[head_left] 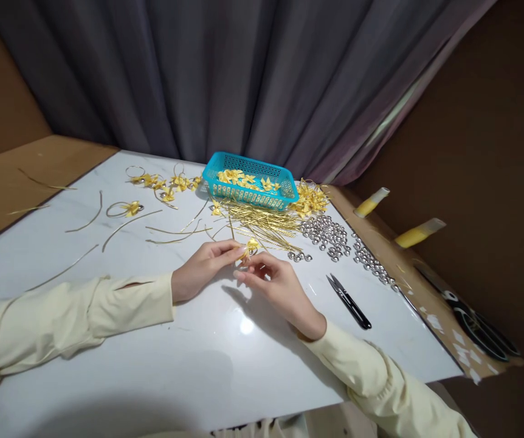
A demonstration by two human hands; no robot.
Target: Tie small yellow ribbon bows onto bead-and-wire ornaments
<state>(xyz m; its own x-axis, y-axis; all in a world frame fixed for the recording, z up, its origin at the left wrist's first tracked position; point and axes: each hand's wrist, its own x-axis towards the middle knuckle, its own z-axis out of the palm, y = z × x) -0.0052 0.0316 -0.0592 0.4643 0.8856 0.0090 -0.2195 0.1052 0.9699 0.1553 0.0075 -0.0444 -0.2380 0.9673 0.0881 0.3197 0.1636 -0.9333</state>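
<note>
My left hand (207, 267) pinches a small yellow ribbon flower (252, 246) between thumb and forefinger, above the middle of the white board. Close against the flower's lower side are the curled fingertips of my right hand (284, 289). They seem to pinch something small, too hidden to make out. Just beyond both hands lies a pile of gold wire ties (266, 222). Silver beads (328, 234) are heaped to the right of that pile, with a few strays (299, 257) nearer my right hand. Black thread snips (349, 302) rest on the board to the right.
A turquoise basket (250, 196) with yellow flowers stands at the back. More flowers (310, 198) are heaped beside it, and finished-looking pieces with wire loops (131, 208) lie left. Loose wires (84, 216) are scattered there. Large scissors (481, 328) and two yellow-filled tubes (371, 202) sit at right.
</note>
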